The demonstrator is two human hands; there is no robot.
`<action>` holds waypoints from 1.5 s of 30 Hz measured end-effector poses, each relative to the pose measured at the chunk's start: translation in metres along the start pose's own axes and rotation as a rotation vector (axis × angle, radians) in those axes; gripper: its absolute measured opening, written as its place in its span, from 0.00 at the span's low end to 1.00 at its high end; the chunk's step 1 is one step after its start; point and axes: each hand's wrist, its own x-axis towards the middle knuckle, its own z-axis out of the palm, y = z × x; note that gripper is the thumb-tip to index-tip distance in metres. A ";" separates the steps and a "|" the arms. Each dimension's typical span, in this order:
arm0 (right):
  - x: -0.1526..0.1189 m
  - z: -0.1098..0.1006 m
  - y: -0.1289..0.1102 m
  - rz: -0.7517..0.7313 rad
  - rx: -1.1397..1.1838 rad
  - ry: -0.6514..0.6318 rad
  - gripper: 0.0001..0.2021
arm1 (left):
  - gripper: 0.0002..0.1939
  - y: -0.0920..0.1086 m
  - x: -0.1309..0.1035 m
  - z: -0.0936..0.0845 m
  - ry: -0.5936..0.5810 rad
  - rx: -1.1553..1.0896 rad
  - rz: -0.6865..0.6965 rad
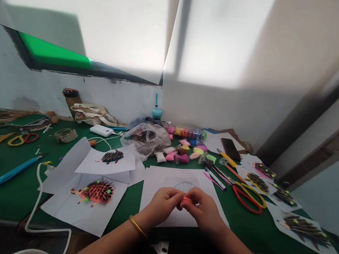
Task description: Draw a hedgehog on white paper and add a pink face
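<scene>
Pinched a coral lump (186, 201), probably clay, between left hand (163, 203) and right hand (205, 209), over white paper (157, 178) bearing a dotted drawing (184, 186). Likely risked tearing if pulled too hard, or staining the paper if dropped.

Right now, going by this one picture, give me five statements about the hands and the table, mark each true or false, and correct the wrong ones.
1. The left hand and right hand meet above a white sheet. True.
2. The small piece at the fingertips is bright green. False: the small piece is coral red.
3. A dark phone lies to the right of the coloured packets. True.
4. The bangle is on the right wrist. False: the gold bangle is on the left wrist.
5. The blue-handled tool lies to the right of both hands. False: the blue-handled tool lies to their left.
</scene>
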 end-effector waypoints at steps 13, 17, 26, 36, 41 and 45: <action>0.003 -0.003 0.010 -0.185 -0.142 0.004 0.12 | 0.18 -0.007 0.003 -0.005 -0.015 0.042 -0.006; 0.004 -0.004 0.010 -0.195 -0.083 -0.020 0.12 | 0.19 -0.006 0.003 -0.002 -0.065 0.009 -0.053; 0.006 -0.003 0.015 -0.207 -0.112 0.010 0.07 | 0.23 -0.004 0.002 0.000 -0.080 -0.132 -0.110; 0.003 0.005 0.021 -0.223 -0.066 0.017 0.14 | 0.23 -0.007 0.005 -0.002 0.030 0.033 0.003; 0.003 0.002 0.019 -0.208 -0.080 0.039 0.15 | 0.23 0.000 0.003 0.003 -0.023 -0.115 -0.027; 0.003 0.003 0.020 -0.205 -0.104 0.071 0.12 | 0.20 -0.004 0.005 0.002 -0.026 -0.147 -0.057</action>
